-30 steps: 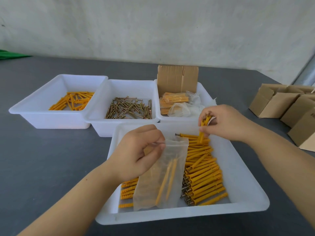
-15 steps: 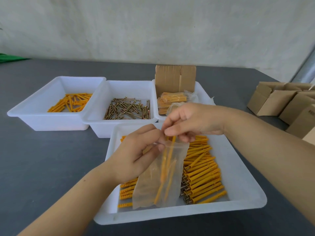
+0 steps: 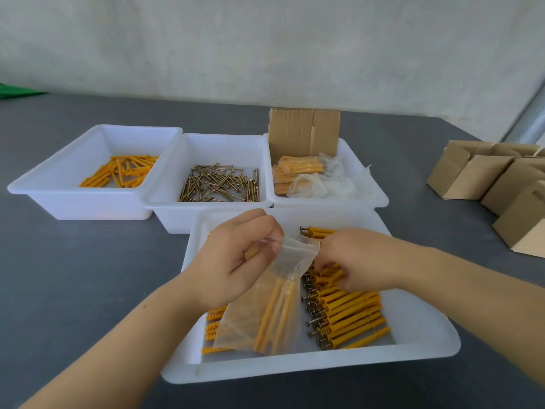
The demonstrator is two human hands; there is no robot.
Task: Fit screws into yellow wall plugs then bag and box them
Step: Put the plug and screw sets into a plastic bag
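My left hand [image 3: 236, 258] pinches the top edge of a clear plastic bag [image 3: 265, 314] that hangs over the near white tray [image 3: 413, 349]. A few yellow plugs with screws lie inside the bag. A pile of assembled yellow plugs [image 3: 345, 317] fills the tray's right half. My right hand [image 3: 351, 261] reaches down onto that pile, fingers curled over some plugs; whether it grips any is hidden.
Three white bins stand behind: loose yellow plugs [image 3: 124, 172] on the left, loose screws [image 3: 221, 184] in the middle, filled bags [image 3: 298, 172] and a flat cardboard box [image 3: 303, 131] on the right. Folded cardboard boxes [image 3: 486, 178] sit at the table's far right.
My right hand carried plugs to the bag's mouth, dropped them in, then moved back down to the pile on the right. The left hand kept holding the bag.
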